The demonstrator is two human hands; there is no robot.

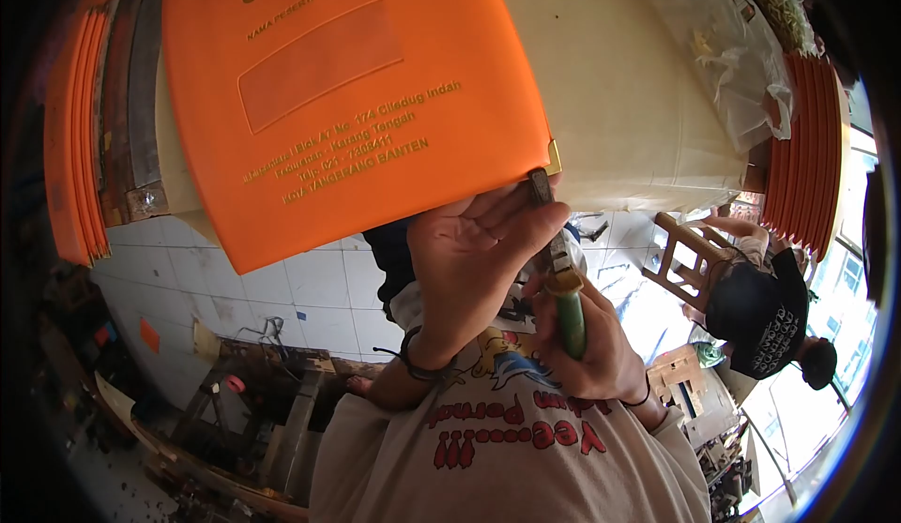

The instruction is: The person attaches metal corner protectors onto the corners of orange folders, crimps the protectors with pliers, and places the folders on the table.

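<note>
White-tiled floor [324, 293] beneath; pale worktop [629, 91] across the top, bearing a clear plastic bag [718, 45] at upper right. Stacked orange covers [80, 138] at upper left, a second stack [802, 148] at upper right. Wooden stool [671, 265] and a co-worker in a dark shirt [765, 312] at right.

Item one: orange cover, [338, 157] one, at upper centre-left. We record its long axis as running up and down the frame, leaning a little, the top cut off by the frame edge; its lower edge climbs toward the right, and its lettering reads upright to us. Smooth surface, gold-stamped text, a framed blank panel; gold metal corner [554, 156] at its lower right.

Item two: green-handled tool, [572, 321] one, steel shaft, dark head pointing up and slightly left, close by that corner; contact we cannot tell.

Hands: two, close together below the cover's lower right. Left hand [479, 251] palm showing, fingers at the cover's lower edge, thumb across the tool's shaft; how firmly it grips, we cannot tell. Right hand [596, 340] wrapped around the green handle.
</note>
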